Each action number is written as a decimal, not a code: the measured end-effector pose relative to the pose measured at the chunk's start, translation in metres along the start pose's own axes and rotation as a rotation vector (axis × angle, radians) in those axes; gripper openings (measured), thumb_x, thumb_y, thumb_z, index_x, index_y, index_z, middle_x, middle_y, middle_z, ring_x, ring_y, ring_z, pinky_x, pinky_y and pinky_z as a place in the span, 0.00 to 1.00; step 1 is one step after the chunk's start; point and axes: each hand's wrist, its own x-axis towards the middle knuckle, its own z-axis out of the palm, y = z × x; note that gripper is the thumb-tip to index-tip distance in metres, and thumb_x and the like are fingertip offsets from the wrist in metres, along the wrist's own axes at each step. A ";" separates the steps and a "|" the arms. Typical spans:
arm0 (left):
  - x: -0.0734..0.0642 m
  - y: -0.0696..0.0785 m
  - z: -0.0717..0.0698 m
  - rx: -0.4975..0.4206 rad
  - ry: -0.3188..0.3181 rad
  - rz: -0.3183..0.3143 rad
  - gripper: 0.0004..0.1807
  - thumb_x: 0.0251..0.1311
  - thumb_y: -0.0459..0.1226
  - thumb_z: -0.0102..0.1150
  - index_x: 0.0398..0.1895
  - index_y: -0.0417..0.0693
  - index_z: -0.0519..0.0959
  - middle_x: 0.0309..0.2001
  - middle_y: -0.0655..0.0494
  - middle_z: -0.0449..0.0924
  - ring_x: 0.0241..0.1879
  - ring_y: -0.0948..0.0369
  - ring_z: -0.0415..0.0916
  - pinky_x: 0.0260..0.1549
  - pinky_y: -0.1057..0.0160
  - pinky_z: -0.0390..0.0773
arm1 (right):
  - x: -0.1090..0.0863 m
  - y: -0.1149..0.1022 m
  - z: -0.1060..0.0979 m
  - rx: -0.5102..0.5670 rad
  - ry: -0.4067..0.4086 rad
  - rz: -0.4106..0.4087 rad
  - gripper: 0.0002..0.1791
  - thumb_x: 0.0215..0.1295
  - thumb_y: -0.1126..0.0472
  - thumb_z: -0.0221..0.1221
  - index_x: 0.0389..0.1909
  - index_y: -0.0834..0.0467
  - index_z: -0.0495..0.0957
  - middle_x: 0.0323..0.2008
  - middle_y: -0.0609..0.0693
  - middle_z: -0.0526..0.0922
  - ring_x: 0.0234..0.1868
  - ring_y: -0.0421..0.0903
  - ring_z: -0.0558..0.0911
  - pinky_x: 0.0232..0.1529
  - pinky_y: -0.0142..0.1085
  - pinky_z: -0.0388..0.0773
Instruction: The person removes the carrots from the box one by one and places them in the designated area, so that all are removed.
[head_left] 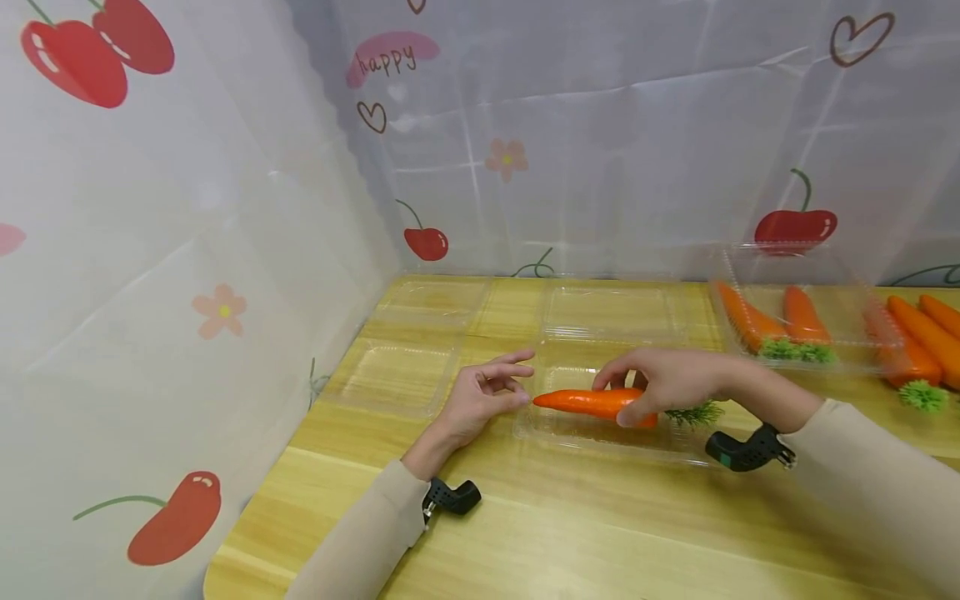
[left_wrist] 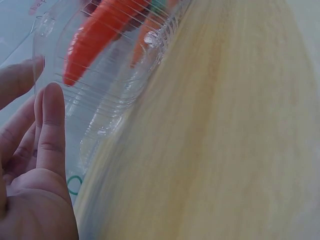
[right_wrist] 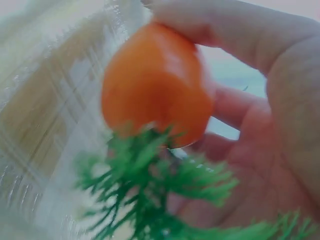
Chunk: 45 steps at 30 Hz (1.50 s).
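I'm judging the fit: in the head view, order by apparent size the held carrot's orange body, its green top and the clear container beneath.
1. Clear container
2. Orange body, partly covered by the right hand
3. Green top

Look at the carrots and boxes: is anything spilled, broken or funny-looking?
No, nothing stands out. The right hand holds a whole-looking carrot over a clear box, two more carrots lie in another box, and I see no spills or cracks.

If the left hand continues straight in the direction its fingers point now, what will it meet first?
Probably the left edge of the clear tray, which the left hand touches or nearly touches; depth is unclear. Just beyond lies the carrot, tip first.
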 end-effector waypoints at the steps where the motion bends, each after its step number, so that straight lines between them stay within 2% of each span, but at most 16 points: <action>1: 0.000 0.000 0.000 -0.001 0.001 -0.001 0.25 0.57 0.24 0.69 0.57 0.18 0.76 0.73 0.36 0.69 0.39 0.65 0.82 0.42 0.72 0.83 | -0.002 -0.001 0.000 -0.010 0.024 -0.004 0.26 0.62 0.53 0.72 0.60 0.52 0.80 0.46 0.48 0.83 0.34 0.47 0.78 0.35 0.37 0.80; 7: -0.001 0.001 0.000 0.009 0.010 -0.005 0.23 0.58 0.22 0.67 0.56 0.19 0.77 0.72 0.39 0.71 0.38 0.65 0.81 0.42 0.72 0.83 | -0.018 -0.004 -0.003 -0.029 0.137 -0.009 0.26 0.63 0.49 0.71 0.60 0.51 0.80 0.47 0.48 0.83 0.34 0.48 0.79 0.33 0.37 0.79; 15: -0.004 -0.001 -0.001 0.007 0.010 -0.005 0.23 0.58 0.23 0.67 0.56 0.18 0.76 0.73 0.37 0.70 0.38 0.66 0.82 0.42 0.72 0.83 | -0.040 0.003 -0.008 0.012 0.238 0.073 0.28 0.65 0.47 0.70 0.63 0.51 0.79 0.51 0.50 0.82 0.37 0.48 0.78 0.33 0.36 0.77; 23: -0.006 -0.001 -0.002 -0.017 0.024 -0.002 0.25 0.57 0.23 0.69 0.56 0.16 0.75 0.73 0.35 0.68 0.38 0.66 0.83 0.40 0.73 0.83 | -0.061 0.012 -0.013 -0.007 0.363 0.121 0.28 0.67 0.45 0.68 0.65 0.49 0.78 0.49 0.49 0.82 0.35 0.46 0.77 0.31 0.35 0.74; 29: -0.006 -0.001 -0.003 -0.019 0.021 -0.004 0.25 0.58 0.24 0.69 0.56 0.17 0.75 0.73 0.36 0.69 0.38 0.66 0.83 0.41 0.72 0.83 | -0.080 0.020 -0.021 0.005 0.451 0.171 0.27 0.70 0.44 0.65 0.65 0.50 0.77 0.48 0.51 0.84 0.37 0.45 0.80 0.32 0.36 0.75; 34: -0.007 -0.001 -0.003 -0.024 0.021 0.000 0.25 0.58 0.24 0.70 0.56 0.16 0.75 0.73 0.36 0.68 0.38 0.66 0.83 0.41 0.72 0.84 | -0.095 0.028 -0.031 0.009 0.491 0.200 0.26 0.74 0.45 0.61 0.68 0.50 0.75 0.55 0.54 0.82 0.42 0.42 0.80 0.37 0.37 0.78; 40: -0.008 0.000 -0.003 -0.018 0.023 -0.001 0.25 0.58 0.25 0.70 0.56 0.17 0.75 0.73 0.37 0.69 0.38 0.66 0.83 0.41 0.72 0.83 | -0.110 0.039 -0.038 -0.007 0.573 0.260 0.29 0.75 0.44 0.59 0.71 0.52 0.72 0.62 0.56 0.75 0.42 0.35 0.77 0.37 0.35 0.77; 43: -0.007 0.001 -0.003 -0.015 0.021 -0.004 0.26 0.58 0.25 0.70 0.56 0.17 0.75 0.73 0.37 0.69 0.38 0.66 0.82 0.41 0.72 0.83 | -0.119 0.045 -0.043 -0.005 0.617 0.291 0.31 0.76 0.43 0.58 0.72 0.56 0.70 0.63 0.61 0.74 0.41 0.32 0.76 0.37 0.34 0.77; 45: -0.007 0.001 -0.003 -0.016 0.021 -0.005 0.26 0.58 0.25 0.70 0.56 0.17 0.75 0.73 0.37 0.69 0.38 0.66 0.82 0.41 0.72 0.83 | -0.125 0.050 -0.047 -0.005 0.645 0.315 0.33 0.76 0.42 0.56 0.73 0.58 0.68 0.63 0.65 0.73 0.40 0.33 0.75 0.36 0.35 0.75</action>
